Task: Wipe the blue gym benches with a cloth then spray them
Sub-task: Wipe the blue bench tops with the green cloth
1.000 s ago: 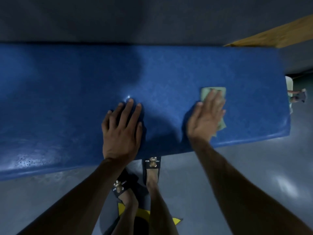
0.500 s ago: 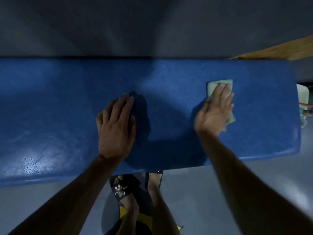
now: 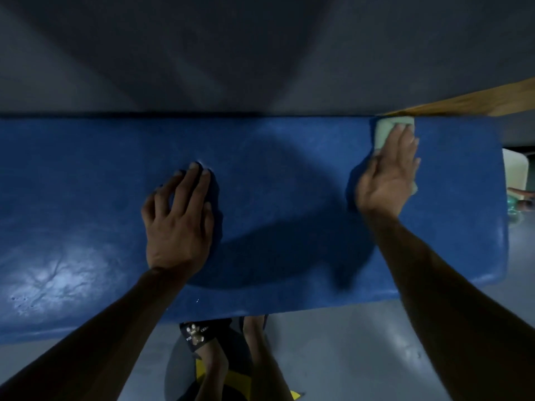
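A: Entry. Step in hand: wiping, by my reading. No spray bottle in view, so the spray step looks not yet begun.

B: Where is the cloth?

A: The pale green folded cloth lies on the blue gym bench, at the bench's far edge, near its right end. One corner of the cloth shows at the near-right side of the hand.

B: Right hand?

A: The right hand lies flat on the cloth, fingers straight and close together, pressing it to the pad. Not curled round it; palm down, fingertips short of the cloth's far margin.

B: Left hand?

A: The left hand rests on the bench near its middle, well apart from the cloth. Fingers slightly spread, tips bent down onto the vinyl. It holds nothing; I judge it a brace.

B: Next move?

A: Judgement only: the cloth sits at the far edge, so the stroke must turn, either back toward the near edge or along toward the right end of the bench. Pressure should stay even, or the cloth may slide out from under the flat palm.

B: Other notes?

A: Left part of the bench shows a glossy patch with wrinkles. A wooden edge lies beyond the bench's far right corner. Grey floor on the near side.
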The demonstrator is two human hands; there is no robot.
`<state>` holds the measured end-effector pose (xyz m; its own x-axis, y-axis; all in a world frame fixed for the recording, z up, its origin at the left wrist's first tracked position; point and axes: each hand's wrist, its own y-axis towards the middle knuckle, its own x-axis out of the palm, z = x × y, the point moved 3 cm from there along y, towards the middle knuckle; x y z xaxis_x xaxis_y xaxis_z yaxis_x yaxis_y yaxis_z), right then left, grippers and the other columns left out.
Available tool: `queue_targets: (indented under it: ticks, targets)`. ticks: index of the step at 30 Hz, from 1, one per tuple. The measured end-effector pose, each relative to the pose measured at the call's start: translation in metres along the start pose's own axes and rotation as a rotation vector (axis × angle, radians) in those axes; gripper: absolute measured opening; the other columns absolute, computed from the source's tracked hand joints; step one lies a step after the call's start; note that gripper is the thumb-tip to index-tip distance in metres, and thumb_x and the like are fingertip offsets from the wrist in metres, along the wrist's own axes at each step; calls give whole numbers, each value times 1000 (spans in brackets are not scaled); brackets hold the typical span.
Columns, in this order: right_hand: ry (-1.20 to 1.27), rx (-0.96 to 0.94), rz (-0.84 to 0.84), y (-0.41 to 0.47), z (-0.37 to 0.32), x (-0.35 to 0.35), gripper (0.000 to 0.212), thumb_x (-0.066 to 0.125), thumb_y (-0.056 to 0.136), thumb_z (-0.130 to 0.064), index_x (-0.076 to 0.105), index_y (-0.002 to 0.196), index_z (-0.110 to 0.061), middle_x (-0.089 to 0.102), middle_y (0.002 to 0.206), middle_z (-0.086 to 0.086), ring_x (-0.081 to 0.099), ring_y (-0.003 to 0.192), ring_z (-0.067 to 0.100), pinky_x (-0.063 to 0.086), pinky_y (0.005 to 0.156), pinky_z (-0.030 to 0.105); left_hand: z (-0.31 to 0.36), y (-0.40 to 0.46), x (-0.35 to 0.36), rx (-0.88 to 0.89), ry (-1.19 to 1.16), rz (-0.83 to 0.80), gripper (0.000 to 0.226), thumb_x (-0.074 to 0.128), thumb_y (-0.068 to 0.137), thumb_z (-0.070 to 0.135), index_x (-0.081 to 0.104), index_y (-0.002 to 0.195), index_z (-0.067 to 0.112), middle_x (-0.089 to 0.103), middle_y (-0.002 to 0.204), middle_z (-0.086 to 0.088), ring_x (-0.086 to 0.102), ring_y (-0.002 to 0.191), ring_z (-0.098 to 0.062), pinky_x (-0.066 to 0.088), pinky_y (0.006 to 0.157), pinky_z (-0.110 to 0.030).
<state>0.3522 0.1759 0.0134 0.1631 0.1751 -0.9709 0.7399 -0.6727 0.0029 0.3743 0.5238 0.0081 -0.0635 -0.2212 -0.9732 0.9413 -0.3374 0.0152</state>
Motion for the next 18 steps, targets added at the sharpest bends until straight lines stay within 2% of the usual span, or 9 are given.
queue_targets:
  ticks: [1,3,5,7,9,11,13,16,18]
  targets:
    - [6,79,33,-4,-15,2,58,23,103,-27,20,159,-9,16,166,12,14,153,33,11,124,47,0,0,0,0,5,-2,52,41,102,29,38,154,19,35,161,1,33,143,-28,25,110,-47]
    - [8,17,19,-24,-59,10,59,14,102,-31,22,158,-13,23,164,15,20,152,35,15,123,49,0,0,1,-6,17,-11,53,41,101,29,39,154,20,36,161,2,34,143,-28,25,110,-47]
    - [55,-270,-95,-56,-108,23,58,20,100,-28,33,154,-11,34,159,17,29,148,35,20,122,49,1,1,0,-8,31,-21,54,41,101,30,39,154,20,35,161,2,34,143,-27,25,110,-47]
    - [105,-571,-125,-81,-134,29,50,40,100,-21,45,149,-8,40,157,13,32,148,33,21,122,50,1,1,0,-14,35,-33,55,41,100,31,38,154,21,35,162,2,34,144,-27,26,110,-48]
    - [122,-796,-162,-74,-126,24,50,51,98,-15,47,148,-8,41,157,10,33,148,30,25,121,49,2,1,0,-15,34,-32,54,41,100,30,39,153,20,36,161,1,34,143,-28,27,110,-49]
    - [31,-966,-204,-45,-95,15,52,49,98,-11,44,150,-10,39,158,9,33,148,27,29,119,48,3,2,0,-17,43,-27,54,42,100,30,40,153,20,36,161,1,35,142,-28,27,110,-49]
    - [-16,-907,-204,-7,-48,7,51,41,101,-10,40,151,-8,38,158,13,37,146,31,26,121,47,3,1,0,-22,50,-30,55,43,99,30,40,153,21,36,161,2,35,142,-28,27,110,-49]
    - [-55,-549,-205,31,9,-11,52,23,106,-24,30,155,-9,30,162,11,30,149,30,17,124,40,3,1,1,-24,53,-26,55,42,100,30,39,153,21,35,162,2,35,143,-28,27,110,-50]
    - [-18,-340,-148,29,11,-12,53,26,105,-27,32,155,-7,31,162,10,27,150,28,15,125,41,3,1,2,-24,55,-25,55,42,99,30,40,153,21,35,162,2,36,143,-28,28,110,-50]
